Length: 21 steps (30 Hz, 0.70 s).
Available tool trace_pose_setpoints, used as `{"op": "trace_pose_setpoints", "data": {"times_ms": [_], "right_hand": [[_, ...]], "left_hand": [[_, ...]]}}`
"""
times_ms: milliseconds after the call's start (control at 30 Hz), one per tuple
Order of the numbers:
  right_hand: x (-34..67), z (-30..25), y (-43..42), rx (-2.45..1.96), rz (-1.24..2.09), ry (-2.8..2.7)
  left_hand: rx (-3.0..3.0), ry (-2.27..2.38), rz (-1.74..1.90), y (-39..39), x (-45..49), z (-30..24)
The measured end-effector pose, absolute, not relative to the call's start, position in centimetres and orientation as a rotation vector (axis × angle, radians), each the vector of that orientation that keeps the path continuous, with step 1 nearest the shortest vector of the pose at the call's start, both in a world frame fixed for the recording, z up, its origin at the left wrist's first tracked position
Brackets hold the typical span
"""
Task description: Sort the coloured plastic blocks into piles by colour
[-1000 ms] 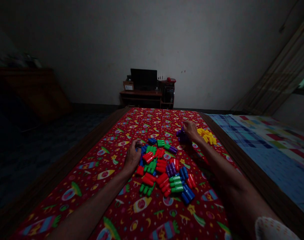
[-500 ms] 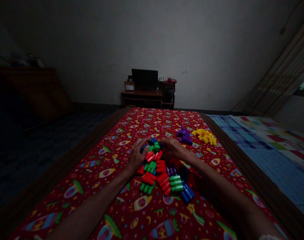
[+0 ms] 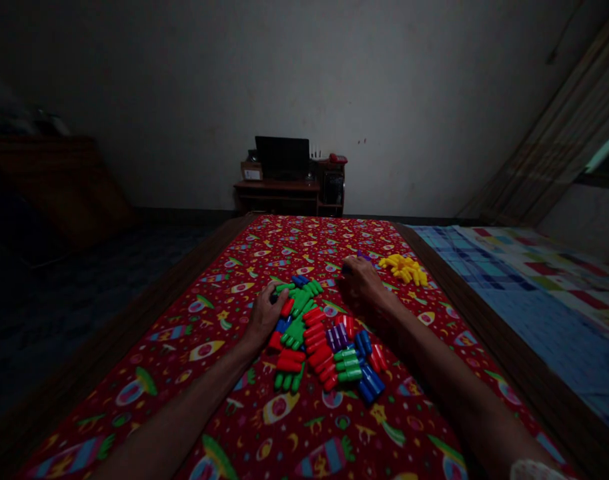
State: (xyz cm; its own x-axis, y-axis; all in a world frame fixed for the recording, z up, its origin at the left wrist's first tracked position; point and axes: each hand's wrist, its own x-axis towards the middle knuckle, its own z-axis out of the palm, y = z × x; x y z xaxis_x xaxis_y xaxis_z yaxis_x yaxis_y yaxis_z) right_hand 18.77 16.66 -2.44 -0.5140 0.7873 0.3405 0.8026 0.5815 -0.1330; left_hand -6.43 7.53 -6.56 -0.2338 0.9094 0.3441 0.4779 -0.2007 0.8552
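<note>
Fingers of right hand curled beside purple blocks; any hold hidden. Left hand, loosely bent, lay at mixed heap, grip unclear. Yellow blocks sat near purple; careless right-hand sweep might have mixed them.

Hand-shaped plastic pieces are coloured green, red, blue, purple and yellow; the red cloth is printed with rockets.

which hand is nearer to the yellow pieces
Right. The right hand is a little to the left of the yellow pieces; the left hand is farther off, at the mixed pile's left edge.
</note>
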Motion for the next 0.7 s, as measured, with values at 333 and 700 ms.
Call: {"op": "trace_pose_setpoints", "data": {"times_ms": [333,700], "right_hand": [[19.5,-0.9,15.8,-1.239,-0.004,-2.489],[20.8,-0.3,7.9,-0.846,0.45,-2.822]], "left_hand": [[1.579,1.58,1.487,7.8,-6.6,-7.2],[1.596,1.601,1.453,7.8,-6.5,-7.1]]}}
